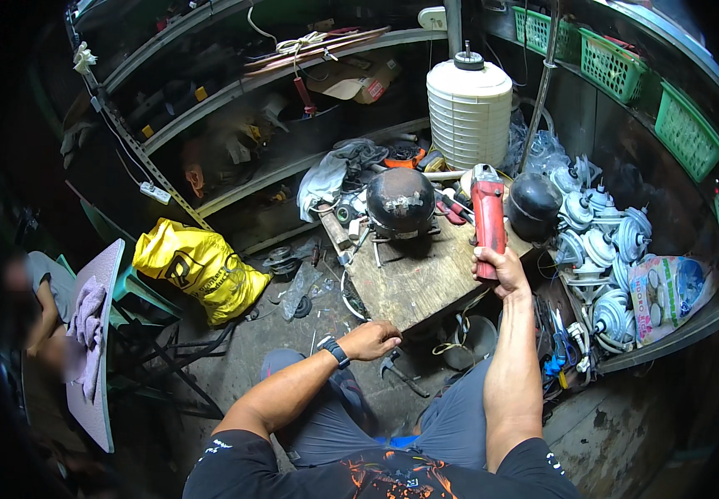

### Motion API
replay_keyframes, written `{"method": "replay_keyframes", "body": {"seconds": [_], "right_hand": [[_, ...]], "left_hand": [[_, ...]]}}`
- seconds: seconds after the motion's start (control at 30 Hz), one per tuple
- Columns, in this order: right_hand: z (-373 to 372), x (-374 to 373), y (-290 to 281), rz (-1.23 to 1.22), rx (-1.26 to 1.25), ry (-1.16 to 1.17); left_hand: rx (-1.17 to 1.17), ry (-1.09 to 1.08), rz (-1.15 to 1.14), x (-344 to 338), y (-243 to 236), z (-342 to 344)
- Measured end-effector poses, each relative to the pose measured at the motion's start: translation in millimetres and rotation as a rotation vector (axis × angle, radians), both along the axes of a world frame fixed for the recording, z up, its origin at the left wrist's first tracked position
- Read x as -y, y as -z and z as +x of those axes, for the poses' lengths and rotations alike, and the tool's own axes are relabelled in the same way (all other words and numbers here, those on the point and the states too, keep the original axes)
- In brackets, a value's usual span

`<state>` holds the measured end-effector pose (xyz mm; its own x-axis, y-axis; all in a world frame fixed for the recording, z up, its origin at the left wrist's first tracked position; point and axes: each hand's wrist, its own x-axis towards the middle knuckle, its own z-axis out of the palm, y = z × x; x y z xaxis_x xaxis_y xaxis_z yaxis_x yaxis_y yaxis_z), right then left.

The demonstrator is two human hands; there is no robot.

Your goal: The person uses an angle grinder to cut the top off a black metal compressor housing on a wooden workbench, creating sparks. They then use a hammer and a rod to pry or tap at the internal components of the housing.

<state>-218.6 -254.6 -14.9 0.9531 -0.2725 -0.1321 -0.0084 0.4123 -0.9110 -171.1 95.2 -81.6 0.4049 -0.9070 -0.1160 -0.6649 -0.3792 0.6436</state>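
Observation:
My right hand point(501, 270) is wrapped round the body of a red angle grinder point(488, 212), held upright above the right side of a worn wooden board point(405, 291). My left hand point(372, 339) is by the board's front edge, fingers curled together; what they hold, if anything, is hidden. Behind the board's middle sits a dark, scuffed metal dome-shaped compressor point(401, 200) on legs, with tools and rags around it. A second black rounded housing point(534, 206) stands right of the grinder. A hammer point(405, 374) lies low between my knees.
A white ribbed tank point(468, 112) stands behind. Many pale metal parts point(597, 245) crowd the right, under green baskets point(684, 133). A yellow sack point(201, 270) and metal shelving point(193, 108) are left. At far left, a person point(43, 308) is beside a pink board point(85, 407) with a cloth.

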Motion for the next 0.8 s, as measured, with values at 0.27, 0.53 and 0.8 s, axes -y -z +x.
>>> {"method": "replay_keyframes", "body": {"seconds": [0.27,0.53,0.8], "right_hand": [[10.3,-26.0,1.8,-0.016,0.067,-0.012],[21.4,-40.2,1.1,0.135,0.043,-0.047],[45.2,-19.6,14.4,-0.007,0.000,-0.056]], "left_hand": [[-0.362,-0.279,-0.285,50.6,-24.1,26.5],[-0.353,-0.376,-0.481,111.9,-39.8,2.1],[0.091,-0.451,-0.565,103.0,-41.2,51.1]]}}
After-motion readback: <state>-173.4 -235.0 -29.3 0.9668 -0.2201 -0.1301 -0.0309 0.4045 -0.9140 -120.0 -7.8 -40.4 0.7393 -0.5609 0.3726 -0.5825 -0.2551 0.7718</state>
